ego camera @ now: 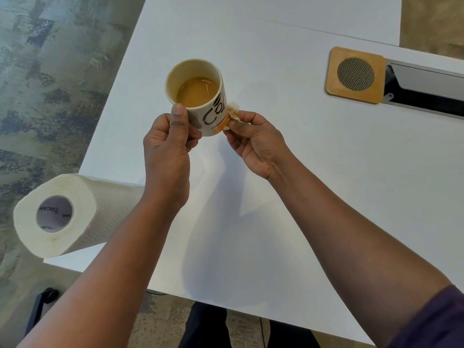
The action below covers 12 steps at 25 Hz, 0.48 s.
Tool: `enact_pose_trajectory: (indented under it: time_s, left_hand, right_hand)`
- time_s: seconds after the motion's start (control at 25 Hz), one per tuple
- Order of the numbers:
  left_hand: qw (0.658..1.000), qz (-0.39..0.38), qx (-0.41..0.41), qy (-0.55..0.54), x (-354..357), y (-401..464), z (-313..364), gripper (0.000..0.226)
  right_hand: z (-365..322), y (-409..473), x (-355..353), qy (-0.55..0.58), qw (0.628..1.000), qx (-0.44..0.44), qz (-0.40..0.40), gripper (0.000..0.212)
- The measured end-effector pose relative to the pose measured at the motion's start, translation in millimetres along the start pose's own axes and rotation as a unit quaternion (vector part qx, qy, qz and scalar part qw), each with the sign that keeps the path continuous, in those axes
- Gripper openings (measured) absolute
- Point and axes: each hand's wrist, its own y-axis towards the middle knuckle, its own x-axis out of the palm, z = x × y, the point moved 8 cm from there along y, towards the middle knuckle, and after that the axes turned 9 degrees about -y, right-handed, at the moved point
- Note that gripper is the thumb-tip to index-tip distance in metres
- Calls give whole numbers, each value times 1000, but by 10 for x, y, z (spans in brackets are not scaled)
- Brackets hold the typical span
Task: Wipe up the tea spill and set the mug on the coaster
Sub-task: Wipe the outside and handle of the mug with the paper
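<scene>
Head view: white table over mottled grey-green carpet; a cable tray slot runs along the far right. Wooden square coaster with round mesh centre sits beside the slot, well apart from the mug. Paper towel roll lies on its side at the table's left edge. Mug, printed lettering, holds light brown tea and is lifted above the table. Left hand grips the mug, thumb on the rim. Right hand pinches a stained paper wad against the mug's side.
</scene>
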Motion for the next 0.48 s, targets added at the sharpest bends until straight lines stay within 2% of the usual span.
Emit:
enact_pose_trajectory:
  time_s: [0.48]
  left_hand:
    - [1000,3,1,4,20,13,-18,35]
  right_hand:
    - [324,-100,116,54,998,-10,23,18]
